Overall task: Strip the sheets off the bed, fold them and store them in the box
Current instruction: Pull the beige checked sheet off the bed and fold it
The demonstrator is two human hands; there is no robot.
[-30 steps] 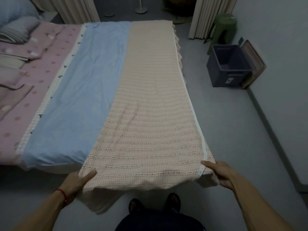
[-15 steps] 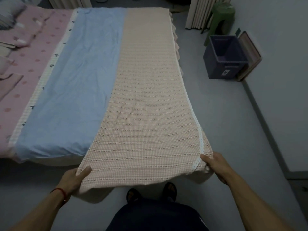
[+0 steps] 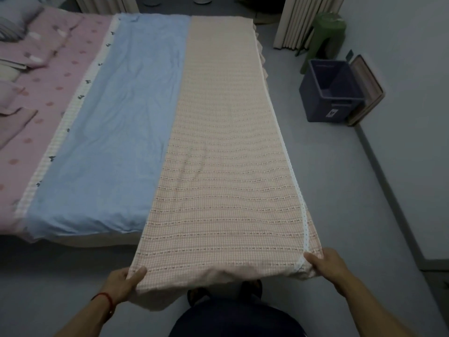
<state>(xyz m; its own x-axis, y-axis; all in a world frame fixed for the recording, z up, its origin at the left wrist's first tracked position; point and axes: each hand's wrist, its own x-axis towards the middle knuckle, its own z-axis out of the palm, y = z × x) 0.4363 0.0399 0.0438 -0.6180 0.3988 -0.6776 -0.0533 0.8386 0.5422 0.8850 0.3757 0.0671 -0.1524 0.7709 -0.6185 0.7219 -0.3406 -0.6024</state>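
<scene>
I count one peach sheet (image 3: 226,166), one blue sheet (image 3: 116,132), one pink cover (image 3: 43,76), one box (image 3: 330,91), one green stool (image 3: 325,27), my two hands: left hand (image 3: 121,283), right hand (image 3: 328,266)

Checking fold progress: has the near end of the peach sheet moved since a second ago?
Yes. The peach sheet, held by both hands, now hangs further off the foot of the bed, toward the person.

Folded sheet (image 3: 218,152) lies lengthwise along the right side of the bed (image 3: 73,239), near end overhanging the foot. Left hand (image 3: 121,283) grips its near left corner, right hand (image 3: 328,266) the near right corner. A second sheet (image 3: 116,122) lies just left of it — pillows (image 3: 14,32) far left. Box (image 3: 332,91) stands on the floor (image 3: 340,190) to the right, well apart from the bed — stool (image 3: 325,32) behind it.
</scene>
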